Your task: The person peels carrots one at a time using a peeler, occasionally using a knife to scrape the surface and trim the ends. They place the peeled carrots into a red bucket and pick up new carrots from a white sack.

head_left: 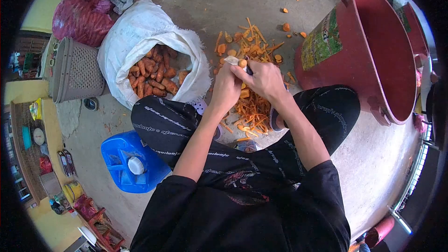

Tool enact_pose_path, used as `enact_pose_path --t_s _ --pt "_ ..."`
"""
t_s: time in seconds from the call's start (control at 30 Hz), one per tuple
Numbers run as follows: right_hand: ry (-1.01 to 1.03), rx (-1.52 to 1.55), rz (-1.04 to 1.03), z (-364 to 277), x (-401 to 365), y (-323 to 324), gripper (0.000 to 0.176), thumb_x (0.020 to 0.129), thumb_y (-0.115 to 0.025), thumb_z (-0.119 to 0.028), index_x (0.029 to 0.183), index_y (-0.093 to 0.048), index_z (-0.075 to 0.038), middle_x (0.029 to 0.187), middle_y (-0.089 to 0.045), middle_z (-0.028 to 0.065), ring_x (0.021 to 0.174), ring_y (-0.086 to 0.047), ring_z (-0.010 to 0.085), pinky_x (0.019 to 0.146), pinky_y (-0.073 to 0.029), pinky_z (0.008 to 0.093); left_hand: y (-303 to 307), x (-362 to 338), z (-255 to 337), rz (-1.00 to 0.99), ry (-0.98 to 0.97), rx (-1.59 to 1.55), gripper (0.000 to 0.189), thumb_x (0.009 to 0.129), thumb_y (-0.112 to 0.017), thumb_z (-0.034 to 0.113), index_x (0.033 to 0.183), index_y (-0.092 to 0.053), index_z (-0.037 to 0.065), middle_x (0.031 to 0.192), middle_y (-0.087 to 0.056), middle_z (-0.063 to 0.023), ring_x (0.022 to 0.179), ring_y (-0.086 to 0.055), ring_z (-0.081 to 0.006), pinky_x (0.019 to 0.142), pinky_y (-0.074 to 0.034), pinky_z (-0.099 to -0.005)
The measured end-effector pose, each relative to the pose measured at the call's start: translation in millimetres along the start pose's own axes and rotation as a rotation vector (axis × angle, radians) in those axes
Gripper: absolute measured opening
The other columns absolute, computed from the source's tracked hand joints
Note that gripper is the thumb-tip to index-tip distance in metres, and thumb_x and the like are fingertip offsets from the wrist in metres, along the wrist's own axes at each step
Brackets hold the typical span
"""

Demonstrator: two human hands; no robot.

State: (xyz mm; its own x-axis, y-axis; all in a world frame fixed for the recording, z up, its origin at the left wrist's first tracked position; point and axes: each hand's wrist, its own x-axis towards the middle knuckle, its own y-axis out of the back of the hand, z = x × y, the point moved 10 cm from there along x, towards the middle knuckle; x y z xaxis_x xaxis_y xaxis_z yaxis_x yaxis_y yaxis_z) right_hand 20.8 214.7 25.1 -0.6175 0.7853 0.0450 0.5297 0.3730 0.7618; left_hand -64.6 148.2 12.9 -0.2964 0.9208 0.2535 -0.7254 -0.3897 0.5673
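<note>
My left hand [226,86] and my right hand [263,79] meet in front of my knees, both closed, thumbs close together. Between them shows a tan, round-ended stick-like piece [242,63], perhaps a wooden handle; most of it is hidden by my fingers. Beside it, a small whitish piece [232,59] pokes out above my left hand. What each hand grips cannot be fully made out. Below them on the floor lies a pile of orange carrot peelings and cut ends [252,107]. To the left, unpeeled carrots [156,72] fill an open white sack [126,37].
A large red tub [326,51] stands at the right, a blue jerrycan [123,161] by my left knee. Behind the sack are a grey perforated basket [81,70] and red mesh sacks [81,16]. Loose carrot bits [286,27] dot the floor ahead.
</note>
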Motion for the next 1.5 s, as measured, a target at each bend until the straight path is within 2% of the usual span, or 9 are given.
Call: enact_pose_path --t_s 0.2,0.23,0.3,0.43,0.67,0.8,1.17,1.37,1.5 --pt "-0.026 0.026 -0.060 4 2 2 0.067 0.082 -0.050 -0.063 0.075 -0.057 0.003 0.061 -0.058 0.0229 0.061 -0.061 0.0373 0.057 -0.047 0.0431 8 0 -21 0.065 0.138 -0.205 0.020 0.083 -0.057 0.005 0.100 -0.050 -0.003 0.090 -0.055 -0.0199 0.083 -0.056 -0.0377 0.072 -0.044 -0.0420" --pt "-0.097 0.069 -0.055 14 4 7 0.067 0.082 -0.049 -0.064 0.078 -0.058 0.002 0.064 -0.059 0.0238 0.064 -0.062 0.0384 0.059 -0.048 0.0441 11 1 -25 0.059 0.175 -0.193 0.022 0.089 -0.057 0.014 0.103 -0.050 -0.002 0.088 -0.059 -0.0148 0.080 -0.060 -0.0256 0.072 -0.046 -0.0350" --pt "-0.293 0.162 -0.074 38 7 13 0.065 0.086 -0.042 -0.062 0.089 -0.058 0.001 0.076 -0.062 0.0252 0.077 -0.063 0.0400 0.068 -0.048 0.0462 12 2 -29 0.035 0.240 -0.123 0.027 0.090 -0.057 0.021 0.103 -0.050 -0.001 0.086 -0.058 -0.0131 0.078 -0.058 -0.0219 0.071 -0.045 -0.0332" --pt "-0.219 0.164 0.030 44 9 11 0.056 0.091 -0.039 -0.054 0.095 -0.062 -0.003 0.082 -0.064 0.0214 0.082 -0.062 0.0382 0.072 -0.048 0.0447 3 -1 -54 0.092 0.215 -0.100 0.037 0.091 -0.057 0.034 0.101 -0.051 -0.001 0.081 -0.055 -0.0077 0.073 -0.054 -0.0163 0.068 -0.044 -0.0294" --pt "-0.463 -0.102 -0.308 126 7 -76 0.050 0.085 -0.054 -0.043 0.107 -0.054 0.002 0.098 -0.062 0.0250 0.094 -0.061 0.0374 0.079 -0.048 0.0442 -32 -36 -122 0.178 0.981 -1.014 0.041 0.092 -0.053 0.037 0.107 -0.046 0.000 0.096 -0.052 -0.0071 0.081 -0.056 -0.0199 0.072 -0.049 -0.0354" --pt "-0.545 -0.219 -0.516 192 -15 -149 0.046 0.083 -0.057 -0.026 0.114 -0.046 0.005 0.107 -0.058 0.0272 0.099 -0.059 0.0388 0.081 -0.048 0.0443 -43 -46 -146 0.292 1.154 -1.315 0.032 0.094 -0.049 0.030 0.111 -0.044 0.002 0.101 -0.050 -0.0101 0.090 -0.056 -0.0238 0.078 -0.051 -0.0429" --pt "-0.425 -0.090 -0.776 215 -48 -249 0.028 0.079 -0.054 -0.015 0.099 -0.053 0.005 0.094 -0.062 0.0270 0.097 -0.059 0.0395 0.082 -0.048 0.0447 -28 -25 -141 0.267 1.022 -1.015 0.033 0.093 -0.051 0.036 0.107 -0.043 0.007 0.100 -0.053 -0.0065 0.091 -0.056 -0.0168 0.073 -0.049 -0.0380" --pt "-0.277 -0.028 -0.585 205 -25 -245 0.026 0.075 -0.062 -0.020 0.090 -0.058 0.000 0.085 -0.062 0.0246 0.083 -0.060 0.0394 0.072 -0.048 0.0439 -44 -27 -155 0.300 1.083 -1.164 0.039 0.092 -0.048 0.045 0.106 -0.046 0.009 0.089 -0.050 -0.0030 0.077 -0.052 -0.0144 0.066 -0.047 -0.0355" --pt "-0.269 -0.229 0.019 212 21 -202 0.025 0.081 -0.059 -0.025 0.093 -0.057 -0.003 0.088 -0.058 0.0149 0.087 -0.057 0.0325 0.073 -0.049 0.0443 -68 -36 -155 0.298 1.214 -1.530 0.036 0.094 -0.044 0.040 0.106 -0.049 0.007 0.078 -0.047 -0.0028 0.069 -0.047 -0.0149 0.061 -0.043 -0.0321"
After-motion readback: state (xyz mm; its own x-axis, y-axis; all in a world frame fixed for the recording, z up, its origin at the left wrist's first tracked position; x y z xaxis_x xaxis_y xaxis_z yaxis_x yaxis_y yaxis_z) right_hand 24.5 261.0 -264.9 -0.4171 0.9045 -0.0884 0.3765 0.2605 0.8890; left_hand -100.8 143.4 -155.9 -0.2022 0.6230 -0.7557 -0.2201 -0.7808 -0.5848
